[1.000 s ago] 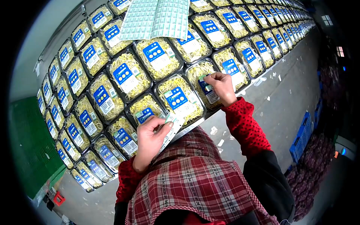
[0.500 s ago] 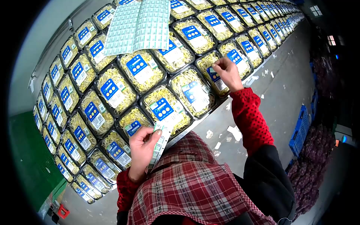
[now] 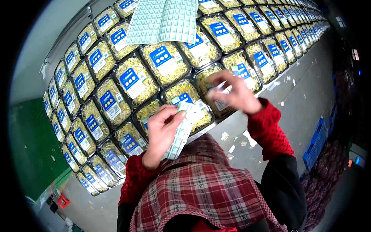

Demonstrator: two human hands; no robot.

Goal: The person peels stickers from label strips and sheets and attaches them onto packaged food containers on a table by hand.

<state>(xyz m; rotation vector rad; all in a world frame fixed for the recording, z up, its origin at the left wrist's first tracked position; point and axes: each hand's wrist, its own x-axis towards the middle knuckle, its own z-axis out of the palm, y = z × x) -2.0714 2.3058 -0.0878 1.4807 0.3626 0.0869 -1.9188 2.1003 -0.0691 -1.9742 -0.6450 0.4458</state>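
Note:
My left hand (image 3: 164,129) is closed on a folded sheet of small green-and-white stickers (image 3: 181,135), its thumb pressed on the upper part. Behind the sheet's top end lies a clear-lidded tray of bean sprouts (image 3: 199,118) with a blue-and-white label. My right hand (image 3: 235,92) is over the neighbouring bean sprout tray (image 3: 206,79) at the table's near edge and partly covers it. Motion smears its curled fingers, so whether they touch or hold anything is unclear. A larger sheet of the same stickers (image 3: 162,23) lies across the trays farther back.
Rows of labelled sprout trays (image 3: 112,102) cover the table, running far to the upper right. On the grey floor (image 3: 286,104) lie white paper scraps (image 3: 250,138). A blue pallet (image 3: 313,145) and purple-red net sacks (image 3: 322,178) stand at the right.
The view has shifted, so the trays appear farther right and lower. My left hand has brought the sticker sheet nearer my right hand. The right hand's clear pinch has become a blurred, looser curl.

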